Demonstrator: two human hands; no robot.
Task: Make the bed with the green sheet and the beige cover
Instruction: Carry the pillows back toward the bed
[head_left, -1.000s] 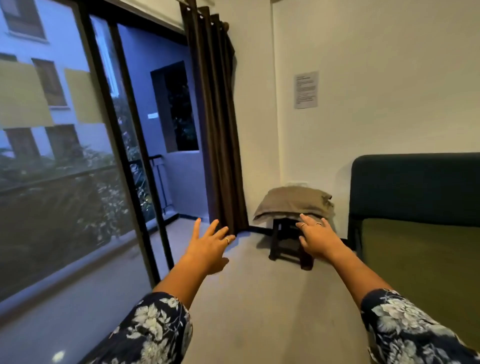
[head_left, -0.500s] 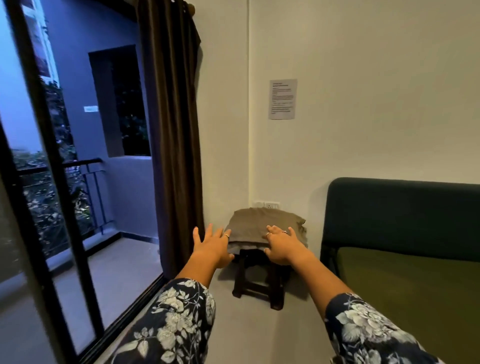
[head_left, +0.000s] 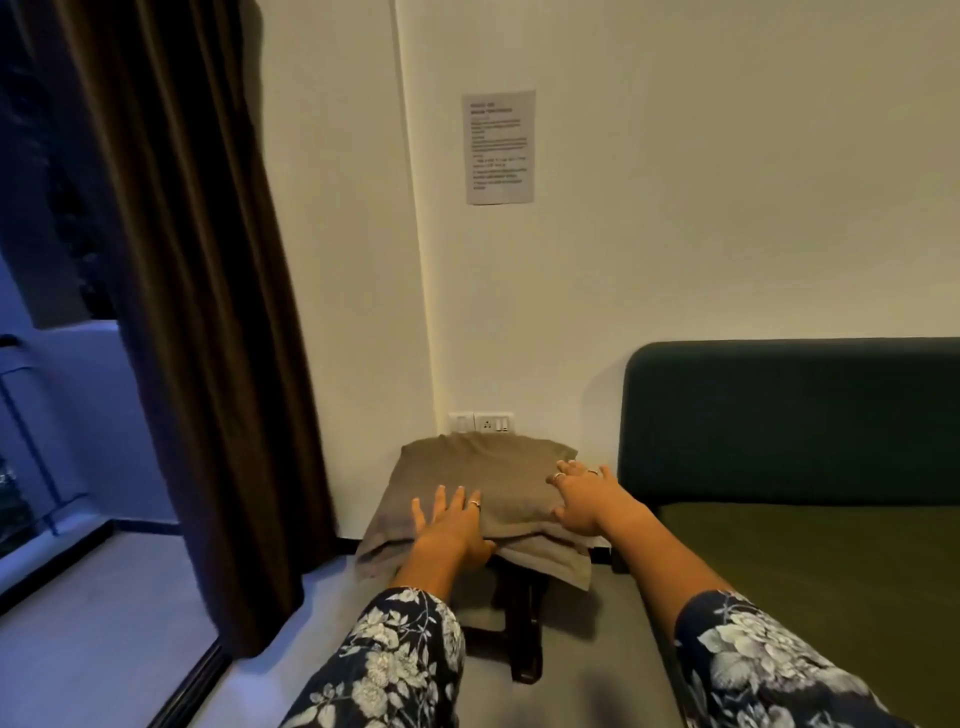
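As the view closed in on the far corner of the room, both hands, which a second earlier had hung in the air short of the stool, came to rest on the folded beige cover (head_left: 483, 493) stacked there. The left hand (head_left: 452, 525) lay on the near left part of the bundle with fingers straight and spread, the thumb at the near edge; the right hand (head_left: 582, 499) rested on the right side, fingers spread over the top, with rings on both hands. Neither hand appeared to have closed on the cloth yet, so the pick-up was judged to be just beginning. The cover sat on a dark stool (head_left: 519, 618) against the wall, just left of the bed, whose mattress already wore the green sheet (head_left: 831, 582) below a dark headboard (head_left: 789, 415); by that showing the sheet was on and the cover remained to be lifted and spread. A brown curtain (head_left: 197, 312) hung at left. A printed notice (head_left: 500, 147) was taped to the wall above a switch plate (head_left: 482, 422), its lines too small and blurred to read; no brand or label showed.
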